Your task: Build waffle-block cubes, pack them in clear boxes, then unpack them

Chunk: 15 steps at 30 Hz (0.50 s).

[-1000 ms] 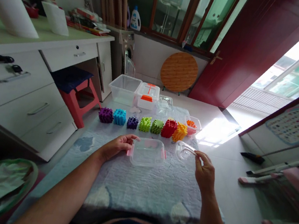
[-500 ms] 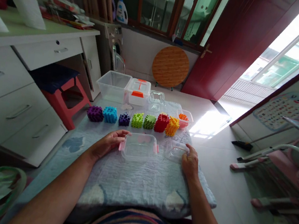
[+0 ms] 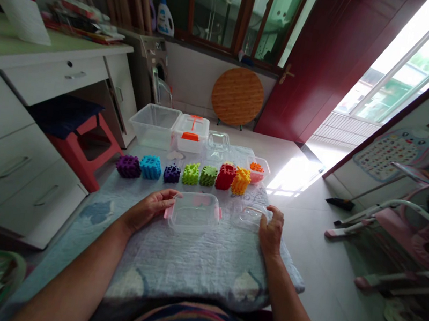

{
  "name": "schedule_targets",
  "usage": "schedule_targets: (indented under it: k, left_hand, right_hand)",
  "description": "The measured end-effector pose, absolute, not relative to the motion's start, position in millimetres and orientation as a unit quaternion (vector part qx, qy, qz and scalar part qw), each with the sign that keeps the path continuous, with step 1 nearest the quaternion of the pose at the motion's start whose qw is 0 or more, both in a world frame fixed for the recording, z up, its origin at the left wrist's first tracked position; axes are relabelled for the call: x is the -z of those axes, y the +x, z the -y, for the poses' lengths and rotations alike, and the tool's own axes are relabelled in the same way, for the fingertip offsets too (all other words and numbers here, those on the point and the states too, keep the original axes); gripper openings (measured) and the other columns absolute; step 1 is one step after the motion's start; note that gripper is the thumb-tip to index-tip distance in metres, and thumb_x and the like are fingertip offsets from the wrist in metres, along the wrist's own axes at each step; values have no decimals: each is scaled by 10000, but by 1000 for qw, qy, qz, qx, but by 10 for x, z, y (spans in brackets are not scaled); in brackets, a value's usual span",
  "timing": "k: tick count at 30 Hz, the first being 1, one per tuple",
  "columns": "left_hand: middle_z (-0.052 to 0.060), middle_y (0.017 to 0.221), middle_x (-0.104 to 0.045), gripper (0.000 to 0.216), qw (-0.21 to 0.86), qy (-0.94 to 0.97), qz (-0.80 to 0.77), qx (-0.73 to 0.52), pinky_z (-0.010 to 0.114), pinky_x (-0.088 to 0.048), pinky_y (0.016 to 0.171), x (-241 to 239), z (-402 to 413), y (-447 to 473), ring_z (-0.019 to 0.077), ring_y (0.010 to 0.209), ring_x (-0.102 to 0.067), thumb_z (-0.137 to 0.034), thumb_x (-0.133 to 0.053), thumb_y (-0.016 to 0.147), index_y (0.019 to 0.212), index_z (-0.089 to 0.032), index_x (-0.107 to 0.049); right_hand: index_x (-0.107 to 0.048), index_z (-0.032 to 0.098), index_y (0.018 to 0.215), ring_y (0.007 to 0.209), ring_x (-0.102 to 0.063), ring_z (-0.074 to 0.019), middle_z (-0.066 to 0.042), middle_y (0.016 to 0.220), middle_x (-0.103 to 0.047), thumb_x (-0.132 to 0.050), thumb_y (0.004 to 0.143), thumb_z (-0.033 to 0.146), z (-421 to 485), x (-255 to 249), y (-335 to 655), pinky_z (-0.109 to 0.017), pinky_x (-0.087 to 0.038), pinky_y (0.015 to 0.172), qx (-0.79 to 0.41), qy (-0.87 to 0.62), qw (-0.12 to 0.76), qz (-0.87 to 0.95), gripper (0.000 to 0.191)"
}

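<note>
On the cloth-covered table in front of me lies a clear plastic lid [image 3: 194,213] with pink clips at both ends. My left hand [image 3: 150,209] grips its left end, thumb and fingers closed near the pink clip. To the right, a clear plastic container [image 3: 247,217] sits on the cloth, hard to see against it. My right hand [image 3: 272,230] holds its right side, fingers bent over the edge. Behind them stands a row of coloured block cubes, among them a purple cube [image 3: 129,166], a blue cube [image 3: 151,167], a red cube [image 3: 226,177] and a yellow cube [image 3: 241,181].
At the table's back are a large clear bin [image 3: 154,126], a lidded box with an orange latch [image 3: 190,136], another clear container [image 3: 218,145] and a small tub of orange pieces [image 3: 257,171]. A red stool [image 3: 92,163] stands left, a pink chair [image 3: 395,227] right.
The view has shifted slightly, so everything sits a little further left. My right hand's fingers have curled more over the container's edge. My left hand keeps its hold on the lid.
</note>
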<state>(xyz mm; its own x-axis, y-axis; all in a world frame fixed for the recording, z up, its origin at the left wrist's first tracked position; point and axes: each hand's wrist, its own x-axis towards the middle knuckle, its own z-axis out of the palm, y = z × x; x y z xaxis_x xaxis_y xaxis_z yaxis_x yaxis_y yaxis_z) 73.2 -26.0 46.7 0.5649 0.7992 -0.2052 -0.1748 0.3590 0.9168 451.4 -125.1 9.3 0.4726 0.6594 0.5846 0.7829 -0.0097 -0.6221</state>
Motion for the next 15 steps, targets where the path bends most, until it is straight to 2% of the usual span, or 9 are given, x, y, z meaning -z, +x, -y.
schedule_targets:
  k: [5,15]
  left_hand:
    - [61,960,-717,445,754,464,-334,-323,287,-499,776,-471,268,726,189,830,-675,-354,-777,737,1123,-173,-650]
    - [64,972,-719,436,758,462,-325,-325,286,-504,780,-487,263,733,192,844,-676,-340,-781,734,1115,-172,-653]
  right_hand:
    - [-609,209,897,1025,-530,-258,-94,978,-603,-474,837,255,1271,-132,4490,-462,-398,968,64,-716,442,537,155]
    - [-664,171,1097,1061,-526,-260,-125,1102,-626,-445,878,264,1233,-36,4512,-452,-396,993,58,-735,372,563,325]
